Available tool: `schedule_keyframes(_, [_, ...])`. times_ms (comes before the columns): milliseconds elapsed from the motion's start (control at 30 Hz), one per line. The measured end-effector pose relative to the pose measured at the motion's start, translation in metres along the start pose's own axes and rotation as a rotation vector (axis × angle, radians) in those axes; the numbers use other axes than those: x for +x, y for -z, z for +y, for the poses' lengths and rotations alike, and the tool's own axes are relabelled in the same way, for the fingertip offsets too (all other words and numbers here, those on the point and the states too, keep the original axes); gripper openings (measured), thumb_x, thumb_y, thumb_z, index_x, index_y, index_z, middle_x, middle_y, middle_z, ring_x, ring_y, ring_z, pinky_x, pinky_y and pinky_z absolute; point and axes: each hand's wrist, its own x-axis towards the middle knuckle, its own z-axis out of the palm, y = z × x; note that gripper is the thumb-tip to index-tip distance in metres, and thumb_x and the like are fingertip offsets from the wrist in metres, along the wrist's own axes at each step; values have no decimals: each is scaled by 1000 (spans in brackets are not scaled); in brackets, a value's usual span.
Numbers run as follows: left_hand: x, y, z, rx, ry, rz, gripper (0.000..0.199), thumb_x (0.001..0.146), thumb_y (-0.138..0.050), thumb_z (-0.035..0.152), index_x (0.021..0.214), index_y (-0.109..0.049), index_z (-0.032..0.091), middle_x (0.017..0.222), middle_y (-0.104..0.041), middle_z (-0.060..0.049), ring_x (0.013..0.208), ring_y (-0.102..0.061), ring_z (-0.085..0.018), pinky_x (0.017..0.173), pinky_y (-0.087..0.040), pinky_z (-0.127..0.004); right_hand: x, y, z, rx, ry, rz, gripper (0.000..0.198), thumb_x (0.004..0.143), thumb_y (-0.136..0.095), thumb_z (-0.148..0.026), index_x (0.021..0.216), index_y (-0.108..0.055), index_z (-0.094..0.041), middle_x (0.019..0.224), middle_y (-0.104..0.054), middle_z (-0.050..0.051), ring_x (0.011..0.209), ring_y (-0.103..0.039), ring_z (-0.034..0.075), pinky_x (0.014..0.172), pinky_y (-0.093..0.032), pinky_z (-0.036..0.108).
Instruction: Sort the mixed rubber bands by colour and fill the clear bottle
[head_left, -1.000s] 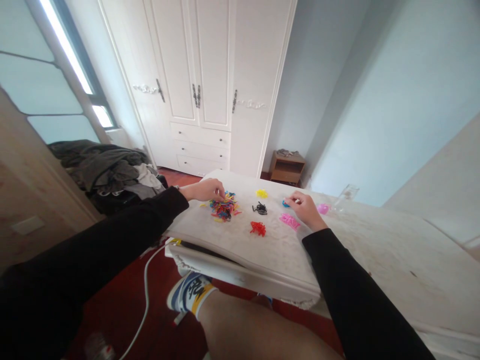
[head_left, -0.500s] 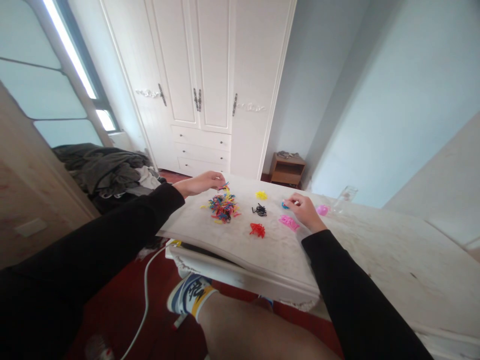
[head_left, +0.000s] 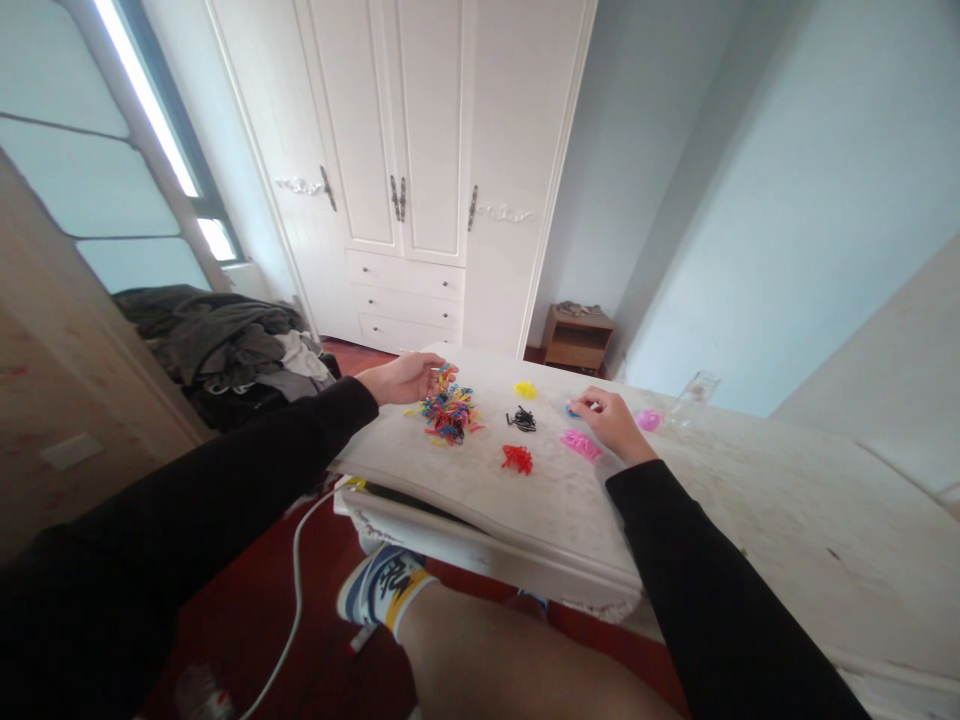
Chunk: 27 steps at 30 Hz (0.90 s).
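A mixed heap of small, thin coloured strips [head_left: 450,415], which look like rubber bands, lies on the left of the pale tabletop. At its far edge, my left hand [head_left: 411,378] has its fingers closed on a few bands in mixed colours. My right hand [head_left: 611,422] pinches at a small blue pile [head_left: 572,410], mostly covered by the fingers; whether any band is between the fingertips is hidden. Close to that hand lies a pink pile [head_left: 580,445]. Yellow [head_left: 526,390], black [head_left: 521,419] and red [head_left: 517,460] piles form a column between my hands.
Right of my right hand are a bright pink item [head_left: 649,420] and a clear glass-like container [head_left: 694,397] at the table's far edge. A white cable [head_left: 296,590] hangs at the near left. A white wardrobe [head_left: 427,150] and a small brown cabinet [head_left: 577,338] stand beyond.
My left hand has turned and its fingers have opened out somewhat, with bands still in them. My right hand stays at the blue pile. The view has shifted slightly.
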Motion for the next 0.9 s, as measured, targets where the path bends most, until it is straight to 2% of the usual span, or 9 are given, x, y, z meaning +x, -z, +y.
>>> schedule_keyframes(167, [2, -7, -5, 4, 35, -30, 20, 92, -52, 9, 76, -63, 12, 58, -60, -4, 44, -54, -10, 39, -46, -17, 0, 0, -3, 10, 5, -6, 31, 80, -64, -45, 61, -63, -20, 68, -63, 3, 68, -57, 18, 67, -41, 34])
schedule_keyframes(333, [5, -25, -15, 27, 64, -159, 26, 90, -55, 12, 64, -53, 17, 53, -38, 3, 40, -35, -7, 34, -27, -16, -1, -2, -7, 7, 12, -19, 31, 81, -64, -44, 61, -62, -21, 67, -63, 3, 66, -56, 18, 67, -41, 34])
schedule_keyframes(467, [12, -52, -24, 88, 31, -303, 23, 87, -56, 13, 65, -50, 18, 55, -27, 6, 42, -28, -7, 38, -28, -16, -1, -4, -10, 1, 29, -27, 28, 82, -65, -42, 63, -62, -21, 68, -63, 2, 67, -57, 17, 67, -42, 33])
schedule_keyframes(667, [38, -107, -37, 265, -75, -535, 33, 88, -54, 19, 59, -39, 19, 58, -19, 8, 44, -14, -6, 40, -15, -18, -1, -7, -15, 11, 46, 35, 28, 87, -66, -41, 68, -62, -20, 69, -61, 1, 67, -54, 16, 66, -40, 31])
schedule_keyframes(800, [55, -134, -48, 381, -155, -574, 30, 89, -55, 23, 62, -41, 19, 57, -19, 8, 45, -13, -6, 42, -11, -20, -1, -6, -19, 55, 63, 105, 28, 88, -69, -45, 76, -67, -20, 73, -62, 1, 68, -55, 15, 65, -41, 30])
schedule_keyframes(900, [59, -141, -56, 442, -240, -587, 32, 89, -61, 30, 65, -42, 19, 59, -22, 8, 46, -16, -5, 44, -11, -20, -2, -7, -23, 88, 68, 113, 25, 85, -74, -45, 79, -69, -21, 77, -65, 1, 69, -56, 15, 64, -42, 30])
